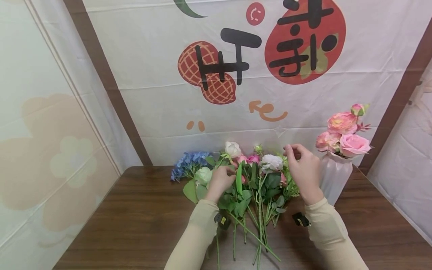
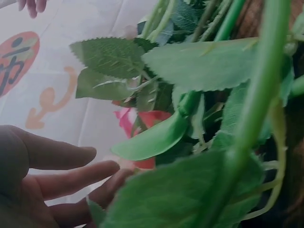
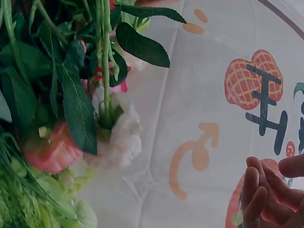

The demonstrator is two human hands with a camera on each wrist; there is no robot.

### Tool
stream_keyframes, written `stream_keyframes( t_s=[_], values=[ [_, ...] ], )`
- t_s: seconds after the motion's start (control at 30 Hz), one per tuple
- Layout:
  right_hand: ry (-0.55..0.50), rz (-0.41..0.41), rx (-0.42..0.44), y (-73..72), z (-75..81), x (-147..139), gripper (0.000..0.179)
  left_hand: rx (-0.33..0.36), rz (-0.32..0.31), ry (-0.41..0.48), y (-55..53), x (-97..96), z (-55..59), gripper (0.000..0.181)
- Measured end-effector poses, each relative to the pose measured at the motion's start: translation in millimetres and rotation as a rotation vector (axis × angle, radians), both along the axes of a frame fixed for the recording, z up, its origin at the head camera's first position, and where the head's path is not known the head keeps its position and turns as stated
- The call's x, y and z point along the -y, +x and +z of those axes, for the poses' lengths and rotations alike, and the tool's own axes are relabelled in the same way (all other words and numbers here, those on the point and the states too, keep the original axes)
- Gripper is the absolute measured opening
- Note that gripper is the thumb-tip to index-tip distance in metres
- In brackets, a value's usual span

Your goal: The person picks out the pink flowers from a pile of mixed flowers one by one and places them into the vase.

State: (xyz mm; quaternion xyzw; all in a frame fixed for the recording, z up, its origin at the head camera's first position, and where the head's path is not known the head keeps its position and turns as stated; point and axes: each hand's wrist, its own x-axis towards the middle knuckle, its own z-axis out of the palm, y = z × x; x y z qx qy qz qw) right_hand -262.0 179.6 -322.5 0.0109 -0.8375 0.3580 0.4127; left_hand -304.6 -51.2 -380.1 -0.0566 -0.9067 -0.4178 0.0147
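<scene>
A spread of artificial flowers lies on the table, stems toward me. My left hand is over its left part, beside a pale green rose. In the left wrist view, the left hand has its fingers loosely extended near a long green leaf, with no stem visibly gripped. My right hand is raised between the flowers and a white vase. Its fingers bend loosely around nothing in the right wrist view, where a white peony hangs apart from the hand.
Pink roses stand in the vase at the right. Blue hydrangea lies at the spread's left end, and a white rose at its back. Behind the brown wooden table hangs a printed white cloth.
</scene>
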Motion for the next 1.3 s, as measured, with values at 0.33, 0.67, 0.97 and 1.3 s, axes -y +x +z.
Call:
stream_keyframes(
  t_s=[0.33,0.67,0.97,1.3],
  values=[
    [-0.041,-0.002,0.075,-5.9,-3.3,4.7,0.037,0.026,-0.047,-0.114,-0.8,-2.3,-8.7,0.016],
    [-0.033,-0.002,0.107,-5.4,-6.2,7.1,0.038,0.083,-0.083,-0.12,2.2,-9.6,-16.6,0.025],
    [-0.005,0.017,0.081,-5.4,-8.5,11.4,0.037,0.101,-0.074,-0.023,-0.7,-10.2,-18.9,0.034],
    [-0.015,0.031,0.086,-5.2,-8.5,12.5,0.039,0.118,-0.072,0.022,-5.8,-8.4,-22.9,0.03]
  ],
)
